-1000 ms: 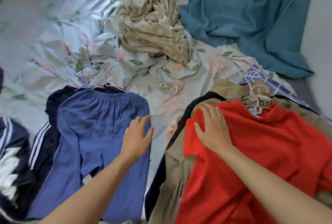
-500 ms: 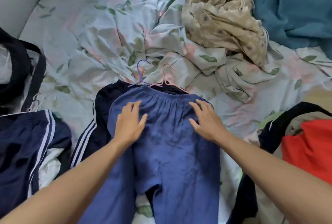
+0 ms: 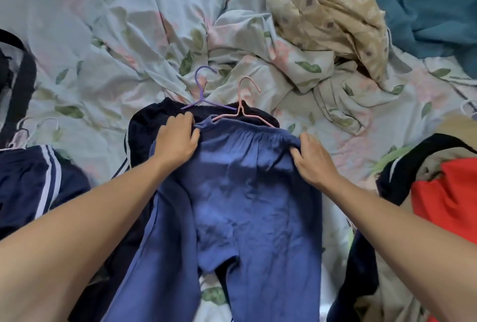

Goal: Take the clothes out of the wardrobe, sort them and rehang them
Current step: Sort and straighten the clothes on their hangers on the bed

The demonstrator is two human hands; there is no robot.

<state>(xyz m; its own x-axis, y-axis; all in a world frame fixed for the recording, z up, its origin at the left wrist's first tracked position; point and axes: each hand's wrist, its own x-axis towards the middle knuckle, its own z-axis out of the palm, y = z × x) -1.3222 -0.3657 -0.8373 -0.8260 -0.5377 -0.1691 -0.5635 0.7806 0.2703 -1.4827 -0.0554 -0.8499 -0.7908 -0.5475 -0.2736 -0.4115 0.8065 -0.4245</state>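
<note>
Blue trousers [image 3: 247, 192] gripped at both ends of the waistband, flat on the bed.

The left hand [image 3: 178, 138] is curled over the waistband's left corner, fingers bunched into the fabric, and the right hand [image 3: 313, 159] is pinching the gathered right corner, so neither is spread open. How much cloth is actually caught under the left fingers can't quite be made out. Everything is laid on a rumpled floral bedsheet [image 3: 103, 37], with a beige patterned cloth [image 3: 325, 9] heaped further up and teal fabric [image 3: 428, 4] in the top right corner. The trousers are hung on a pink hanger [image 3: 244, 104] and stretched between the two hands, legs running down toward the camera, over a dark garment [image 3: 147, 125] on a purple hanger [image 3: 202, 89]. Striped navy shorts [image 3: 33, 185] are seen at left, a red garment [image 3: 446, 192] at right.
</note>
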